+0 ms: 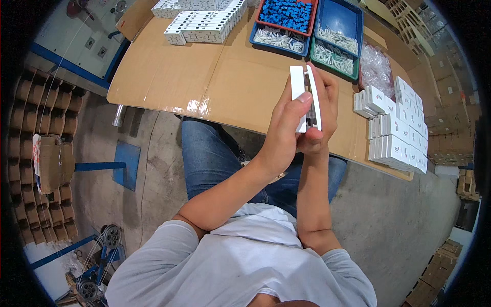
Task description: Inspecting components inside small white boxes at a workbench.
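Note:
Both my hands hold a white plastic housing (298, 84) made of two flat halves, raised above the near edge of the cardboard-covered table (204, 77). My left hand (284, 133) wraps it from the left with the thumb on its face. My right hand (322, 110) cups it from the right and behind, fingers along the thin right half. Something grey shows in the gap between the halves.
White finished housings lie in rows at the table's right (399, 133) and far left (204, 23). Blue (286, 38) and green (332, 56) trays hold small white and blue parts. A clear plastic bag (376, 66) lies beside them. Stacked cardboard boxes (36, 153) stand on the floor left.

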`<state>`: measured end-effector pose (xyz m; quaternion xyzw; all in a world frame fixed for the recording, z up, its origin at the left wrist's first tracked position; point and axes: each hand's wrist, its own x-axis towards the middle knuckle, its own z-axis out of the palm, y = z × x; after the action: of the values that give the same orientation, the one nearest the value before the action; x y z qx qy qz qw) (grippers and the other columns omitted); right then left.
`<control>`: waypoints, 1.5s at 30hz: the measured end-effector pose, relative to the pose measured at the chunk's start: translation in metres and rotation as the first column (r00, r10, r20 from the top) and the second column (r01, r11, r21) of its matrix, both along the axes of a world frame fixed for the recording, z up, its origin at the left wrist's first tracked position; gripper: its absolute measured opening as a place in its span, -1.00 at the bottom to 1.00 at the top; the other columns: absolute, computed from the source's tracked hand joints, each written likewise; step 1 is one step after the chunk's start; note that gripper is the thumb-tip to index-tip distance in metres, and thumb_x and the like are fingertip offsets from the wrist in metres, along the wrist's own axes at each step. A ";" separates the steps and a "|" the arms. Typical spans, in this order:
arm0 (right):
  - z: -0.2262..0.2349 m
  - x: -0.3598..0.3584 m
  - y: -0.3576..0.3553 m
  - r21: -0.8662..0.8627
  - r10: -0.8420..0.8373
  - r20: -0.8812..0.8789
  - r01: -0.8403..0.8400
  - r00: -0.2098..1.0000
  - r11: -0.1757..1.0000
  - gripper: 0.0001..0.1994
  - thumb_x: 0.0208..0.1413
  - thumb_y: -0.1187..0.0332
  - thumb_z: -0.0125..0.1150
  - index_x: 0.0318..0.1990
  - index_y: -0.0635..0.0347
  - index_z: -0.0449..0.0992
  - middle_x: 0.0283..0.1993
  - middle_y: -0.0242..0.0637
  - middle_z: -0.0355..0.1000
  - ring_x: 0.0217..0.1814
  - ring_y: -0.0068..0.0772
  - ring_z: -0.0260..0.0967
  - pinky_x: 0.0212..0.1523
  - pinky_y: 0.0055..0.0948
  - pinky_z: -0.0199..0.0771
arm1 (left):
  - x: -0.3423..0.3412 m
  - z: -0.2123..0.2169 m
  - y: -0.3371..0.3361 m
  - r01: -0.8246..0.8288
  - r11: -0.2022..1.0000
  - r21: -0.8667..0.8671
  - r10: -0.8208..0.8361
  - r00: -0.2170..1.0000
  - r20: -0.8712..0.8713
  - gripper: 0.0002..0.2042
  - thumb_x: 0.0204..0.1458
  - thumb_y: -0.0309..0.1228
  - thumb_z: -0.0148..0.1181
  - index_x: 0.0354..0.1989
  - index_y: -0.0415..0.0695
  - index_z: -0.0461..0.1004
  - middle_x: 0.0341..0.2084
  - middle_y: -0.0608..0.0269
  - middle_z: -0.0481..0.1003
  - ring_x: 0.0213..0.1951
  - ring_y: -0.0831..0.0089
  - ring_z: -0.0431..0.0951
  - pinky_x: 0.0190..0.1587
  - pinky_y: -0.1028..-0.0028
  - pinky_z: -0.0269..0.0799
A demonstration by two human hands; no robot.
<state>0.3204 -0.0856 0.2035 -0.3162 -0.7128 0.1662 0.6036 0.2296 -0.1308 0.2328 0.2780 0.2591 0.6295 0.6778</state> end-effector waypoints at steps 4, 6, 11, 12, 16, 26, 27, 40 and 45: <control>-0.005 0.000 0.005 -0.001 0.003 -0.031 -0.004 1.000 1.000 0.11 0.08 -0.56 -0.24 0.22 0.56 0.37 0.08 0.13 0.31 0.07 -0.08 0.35 0.06 -0.24 0.39 | 0.001 -0.006 0.005 0.009 1.000 -0.013 -0.009 1.000 0.004 -0.61 0.28 -0.10 0.01 0.13 -0.10 0.34 -0.14 0.35 0.47 -0.11 0.60 0.51 -0.06 0.53 0.46; -0.007 0.001 0.007 -0.024 0.017 -0.041 -0.018 0.999 1.000 0.14 0.04 -0.59 -0.23 0.24 0.54 0.36 0.11 0.12 0.29 0.09 -0.09 0.34 0.05 -0.25 0.39 | 0.002 -0.006 0.005 0.015 1.000 -0.015 -0.015 1.000 0.001 -0.61 0.29 -0.10 0.01 0.13 -0.09 0.34 -0.13 0.36 0.47 -0.10 0.61 0.50 -0.06 0.53 0.46; -0.009 0.004 0.006 -0.137 0.106 -0.102 -0.119 0.989 0.983 0.16 -0.04 -0.64 -0.18 0.30 0.41 0.33 0.19 0.01 0.25 0.17 -0.11 0.31 0.10 -0.22 0.38 | -0.004 -0.008 0.014 0.064 0.998 -0.003 -0.064 0.998 -0.013 -0.41 0.25 -0.28 -0.01 0.43 -0.15 0.06 0.05 0.23 0.34 0.05 0.54 0.38 0.12 0.51 0.33; -0.007 0.005 0.006 -0.203 0.162 -0.168 -0.195 0.972 0.960 0.17 -0.07 -0.65 -0.16 0.32 0.37 0.32 0.22 -0.03 0.24 0.19 -0.11 0.30 0.13 -0.20 0.37 | -0.006 -0.011 0.018 0.064 0.998 -0.004 -0.064 0.998 -0.015 -0.41 0.25 -0.28 -0.01 0.43 -0.15 0.06 0.05 0.23 0.34 0.05 0.54 0.38 0.12 0.51 0.33; -0.003 0.011 0.011 -0.331 0.228 -0.299 -0.325 0.926 0.886 0.11 -0.02 -0.57 -0.03 0.40 0.28 0.22 0.41 -0.02 0.13 0.43 -0.14 0.16 0.30 -0.09 0.28 | -0.014 -0.023 0.033 -0.077 0.956 0.284 0.135 0.973 -0.190 -0.09 0.03 -0.39 0.22 0.49 -0.11 -0.24 0.19 0.09 0.26 0.16 0.35 0.38 0.24 0.34 0.27; 0.006 0.017 0.006 -0.340 0.234 -0.292 -0.330 0.927 0.881 -0.06 -0.04 -0.17 0.42 0.38 0.27 0.27 0.26 -0.10 0.33 0.28 -0.26 0.31 0.29 -0.26 0.29 | -0.024 -0.028 0.047 0.073 0.921 0.383 0.025 0.969 -0.246 -0.06 0.09 0.12 0.06 0.53 -0.10 -0.20 0.47 -0.03 -0.02 0.43 0.23 0.09 0.40 0.24 0.05; 0.005 0.017 0.007 -0.317 0.199 -0.227 -0.265 0.953 0.911 -0.07 -0.08 -0.16 0.45 0.37 0.23 0.31 0.22 -0.10 0.34 0.25 -0.25 0.32 0.27 -0.27 0.30 | -0.022 -0.026 0.044 0.007 0.973 0.232 0.077 0.934 -0.349 -0.16 0.20 0.23 -0.17 0.49 -0.13 -0.04 0.34 0.03 0.23 0.30 0.29 0.31 0.30 0.30 0.24; -0.012 0.012 0.019 0.041 0.033 0.107 -0.038 0.994 0.998 -0.18 0.02 -0.31 0.23 0.22 0.23 0.46 0.27 0.13 0.28 0.25 0.07 0.33 0.18 -0.14 0.39 | -0.016 -0.006 0.025 0.147 0.975 -0.169 -0.153 0.988 -0.025 -0.56 0.34 -0.03 -0.04 0.18 -0.10 0.37 -0.12 0.33 0.51 -0.11 0.57 0.55 -0.07 0.53 0.46; -0.013 0.013 0.018 0.093 -0.010 0.060 0.004 0.998 0.996 -0.17 0.14 -0.37 0.02 0.18 0.31 0.46 0.19 0.18 0.36 0.20 0.11 0.38 0.16 -0.13 0.40 | -0.009 -0.018 0.025 0.148 0.989 -0.018 -0.149 0.980 -0.130 -0.58 0.35 -0.04 -0.05 0.12 -0.12 0.41 -0.15 0.33 0.51 -0.15 0.61 0.54 -0.11 0.54 0.47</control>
<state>0.3333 -0.0681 0.1901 -0.2952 -0.7364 0.1211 0.5966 0.2205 -0.1058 0.2146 0.3346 0.2842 0.5566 0.7053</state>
